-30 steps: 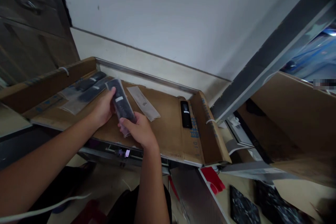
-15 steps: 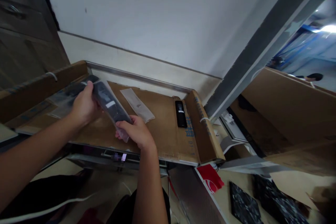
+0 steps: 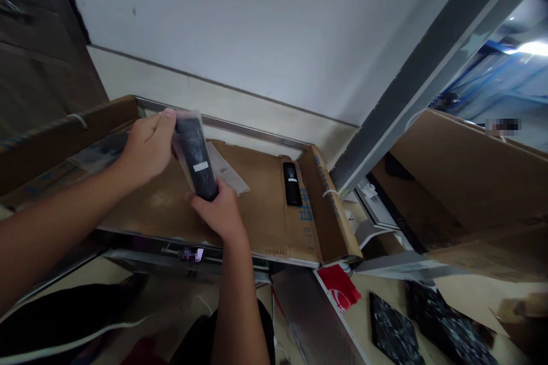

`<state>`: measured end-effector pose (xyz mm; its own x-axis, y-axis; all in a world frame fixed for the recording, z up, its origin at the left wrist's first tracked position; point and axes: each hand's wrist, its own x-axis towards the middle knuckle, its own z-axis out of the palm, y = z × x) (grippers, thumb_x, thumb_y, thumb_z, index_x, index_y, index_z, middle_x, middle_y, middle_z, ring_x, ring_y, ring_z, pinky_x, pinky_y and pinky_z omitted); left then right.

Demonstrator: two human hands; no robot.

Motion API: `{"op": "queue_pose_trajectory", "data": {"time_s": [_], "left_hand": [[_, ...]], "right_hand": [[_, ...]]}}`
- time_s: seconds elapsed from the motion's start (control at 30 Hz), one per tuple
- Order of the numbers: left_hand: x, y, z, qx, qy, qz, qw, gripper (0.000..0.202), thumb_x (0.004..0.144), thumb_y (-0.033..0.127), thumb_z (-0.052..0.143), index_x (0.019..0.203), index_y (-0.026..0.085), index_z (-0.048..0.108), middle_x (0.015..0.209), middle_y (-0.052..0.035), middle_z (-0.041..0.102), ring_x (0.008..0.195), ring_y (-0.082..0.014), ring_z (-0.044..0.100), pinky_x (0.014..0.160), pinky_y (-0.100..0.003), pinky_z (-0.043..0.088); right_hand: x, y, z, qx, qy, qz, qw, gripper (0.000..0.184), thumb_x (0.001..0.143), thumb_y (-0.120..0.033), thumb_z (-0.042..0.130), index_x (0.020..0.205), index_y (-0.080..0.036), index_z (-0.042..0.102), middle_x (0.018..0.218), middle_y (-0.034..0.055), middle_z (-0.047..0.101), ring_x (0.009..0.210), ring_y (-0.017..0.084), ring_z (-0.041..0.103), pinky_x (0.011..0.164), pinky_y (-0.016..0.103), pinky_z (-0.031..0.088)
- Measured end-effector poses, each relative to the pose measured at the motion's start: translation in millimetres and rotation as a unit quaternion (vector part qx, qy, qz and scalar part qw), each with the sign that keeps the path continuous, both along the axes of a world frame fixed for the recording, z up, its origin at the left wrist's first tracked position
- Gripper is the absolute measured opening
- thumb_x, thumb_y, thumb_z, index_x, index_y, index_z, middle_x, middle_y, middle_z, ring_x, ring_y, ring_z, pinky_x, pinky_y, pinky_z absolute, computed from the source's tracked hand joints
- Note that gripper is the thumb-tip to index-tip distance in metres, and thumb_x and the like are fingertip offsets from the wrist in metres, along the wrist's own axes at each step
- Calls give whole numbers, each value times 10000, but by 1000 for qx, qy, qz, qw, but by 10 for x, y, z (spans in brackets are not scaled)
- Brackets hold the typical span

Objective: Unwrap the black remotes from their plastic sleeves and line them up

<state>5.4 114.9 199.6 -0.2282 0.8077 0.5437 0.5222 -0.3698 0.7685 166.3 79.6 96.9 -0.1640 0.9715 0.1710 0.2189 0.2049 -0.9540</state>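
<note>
Both my hands hold one black remote (image 3: 197, 159) that sits inside a clear plastic bag, tilted nearly upright over the cardboard sheet (image 3: 257, 205). My left hand (image 3: 148, 145) pinches the bag's upper end. My right hand (image 3: 218, 211) is closed round the remote's lower end. An empty clear bag (image 3: 226, 174) lies flat just behind them. A bare black remote (image 3: 291, 183) lies at the sheet's right side.
Several bagged remotes (image 3: 100, 151) lie at the left end of the cardboard. A cardboard flap (image 3: 331, 211) stands up on the right, a metal post (image 3: 406, 91) rises beyond it. Below right are a red packet (image 3: 340, 287) and dark patterned slabs (image 3: 394, 331).
The bagged remote has swung from lying slanted to nearly upright. My left hand rose to the bag's top end, and my right hand kept its grip at the bottom.
</note>
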Motion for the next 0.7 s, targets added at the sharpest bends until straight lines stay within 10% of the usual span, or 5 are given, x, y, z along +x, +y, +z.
{"op": "queue_pose_trajectory", "data": {"time_s": [0.37,0.7], "left_hand": [[292,-213,275,70,-9,-22,997,458,973,565,459,981,189,721,942,-17,746,929,-181,699,648,-248,500],[152,81,-352,-65,-269,-188,943,542,740,742,703,801,209,625,706,-20,664,580,-171,601,466,-275,439]], "right_hand": [[17,-5,16,99,-55,-81,990,205,817,-254,710,947,-227,553,828,-2,626,735,206,578,640,276,430],[82,-133,33,58,-76,-108,990,189,827,-271,702,892,-238,527,782,-3,613,682,202,564,583,277,390]]}}
